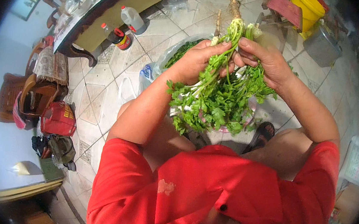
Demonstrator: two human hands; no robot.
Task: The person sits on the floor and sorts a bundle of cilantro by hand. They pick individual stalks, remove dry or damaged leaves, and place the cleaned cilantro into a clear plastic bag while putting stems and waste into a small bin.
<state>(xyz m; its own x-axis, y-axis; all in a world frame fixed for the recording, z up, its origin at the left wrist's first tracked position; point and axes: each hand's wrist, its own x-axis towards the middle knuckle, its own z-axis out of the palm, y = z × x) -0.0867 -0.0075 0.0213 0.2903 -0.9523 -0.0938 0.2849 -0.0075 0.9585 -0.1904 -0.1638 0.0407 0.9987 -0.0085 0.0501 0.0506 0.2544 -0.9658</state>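
Both my hands are raised over my lap, holding leafy green stalks that look like celery or parsley. A thick tan root with fine rootlets points away from me above my hands, and a thinner root stands beside it. My left hand grips the stalks just below these roots. Close by, my right hand pinches at the stems with thumb and fingers, a pale cut-looking stem base above it. Leaves hang beneath both hands and hide much of what lies below.
A clear plastic bag of greens is behind my left hand. On the tiled floor stand a dark sauce bottle and a translucent jug. To the right are a small stool, a yellow bucket and a metal container.
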